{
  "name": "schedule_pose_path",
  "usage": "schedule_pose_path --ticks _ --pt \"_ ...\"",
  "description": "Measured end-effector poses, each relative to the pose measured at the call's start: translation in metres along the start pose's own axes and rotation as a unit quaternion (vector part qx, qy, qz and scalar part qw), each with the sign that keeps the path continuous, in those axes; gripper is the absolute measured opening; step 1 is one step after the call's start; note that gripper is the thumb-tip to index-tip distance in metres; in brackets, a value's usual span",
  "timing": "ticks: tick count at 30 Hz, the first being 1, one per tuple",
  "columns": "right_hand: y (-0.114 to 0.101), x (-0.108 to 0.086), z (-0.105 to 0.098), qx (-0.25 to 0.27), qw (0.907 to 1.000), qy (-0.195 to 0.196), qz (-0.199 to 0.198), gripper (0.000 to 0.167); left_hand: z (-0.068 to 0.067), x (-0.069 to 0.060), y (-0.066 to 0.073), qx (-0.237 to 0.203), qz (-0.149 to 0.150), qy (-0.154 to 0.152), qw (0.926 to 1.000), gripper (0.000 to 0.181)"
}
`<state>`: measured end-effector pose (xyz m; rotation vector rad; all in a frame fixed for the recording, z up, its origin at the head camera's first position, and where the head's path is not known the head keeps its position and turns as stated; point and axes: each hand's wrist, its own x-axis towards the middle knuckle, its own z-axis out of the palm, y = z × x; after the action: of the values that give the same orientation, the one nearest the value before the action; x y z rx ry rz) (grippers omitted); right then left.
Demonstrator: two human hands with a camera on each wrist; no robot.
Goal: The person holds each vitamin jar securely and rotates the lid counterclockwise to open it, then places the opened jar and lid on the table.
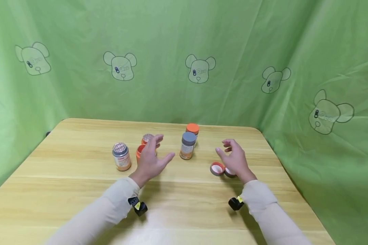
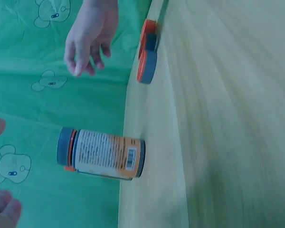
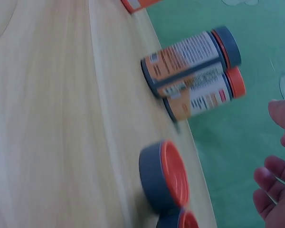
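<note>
My left hand [image 1: 150, 161] hovers over the table with its fingers loosely extended, holding nothing. Behind it, partly covered, stand a foil-topped bottle [image 1: 148, 138] and an orange container [image 1: 139, 153]. Left of that hand is a grey-rimmed bottle [image 1: 121, 157] with a foil seal on top. Between the hands, a bottle with a grey cap [image 1: 187, 146] stands upright in front of an orange-capped bottle [image 1: 192, 128]. My right hand [image 1: 235, 160], loosely bent and holding nothing, is above two upturned caps, a grey one with a red inside [image 1: 217, 168] and another [image 1: 230, 173] partly hidden.
The wooden table [image 1: 184, 204] reaches back to a green curtain [image 1: 159, 95] printed with bear heads, which also encloses both sides. Each forearm carries a small black camera, one on the left wrist [image 1: 140, 207] and one on the right [image 1: 235, 203].
</note>
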<state>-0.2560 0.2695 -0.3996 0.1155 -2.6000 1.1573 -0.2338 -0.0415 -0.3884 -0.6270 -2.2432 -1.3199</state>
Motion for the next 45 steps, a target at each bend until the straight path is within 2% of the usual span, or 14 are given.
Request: schedule_pose_path --ticks 3,8,13,16,21,29,34,39,45 --pt "-0.009 0.003 0.008 0.010 0.9998 -0.017 -0.006 0.042 0.005 -0.002 0.002 -0.011 -0.044 -0.050 0.9977 0.061" --pt "-0.023 0.008 0.023 0.011 0.9984 -0.054 -0.011 0.044 0.009 -0.008 0.000 -0.015 -0.097 -0.119 0.9880 0.059" --pt "-0.037 0.010 0.036 0.016 0.9957 -0.085 -0.034 0.048 0.012 -0.013 -0.004 -0.006 -0.138 -0.168 0.9760 0.064" --pt "-0.044 0.011 0.044 0.022 0.9943 -0.097 -0.037 0.050 0.013 -0.014 -0.007 0.005 -0.149 -0.186 0.9711 0.066" --pt "-0.050 0.015 0.055 0.025 0.9932 -0.106 -0.042 0.053 0.012 -0.018 -0.010 0.015 -0.145 -0.190 0.9709 0.068" --pt "-0.052 0.021 0.067 0.004 0.9920 -0.100 -0.077 0.057 0.011 -0.020 -0.013 0.011 -0.144 -0.183 0.9725 0.070" --pt "-0.056 0.022 0.071 -0.004 0.9935 -0.097 -0.060 0.054 0.012 -0.020 -0.014 -0.001 -0.137 -0.176 0.9748 0.065" --pt "-0.058 0.020 0.072 -0.003 0.9968 -0.072 -0.035 0.047 0.012 -0.022 -0.013 -0.007 -0.136 -0.178 0.9745 0.063" --pt "-0.060 0.014 0.069 0.006 0.9967 -0.069 -0.041 0.048 0.013 -0.023 -0.014 0.002 -0.137 -0.179 0.9744 0.062"
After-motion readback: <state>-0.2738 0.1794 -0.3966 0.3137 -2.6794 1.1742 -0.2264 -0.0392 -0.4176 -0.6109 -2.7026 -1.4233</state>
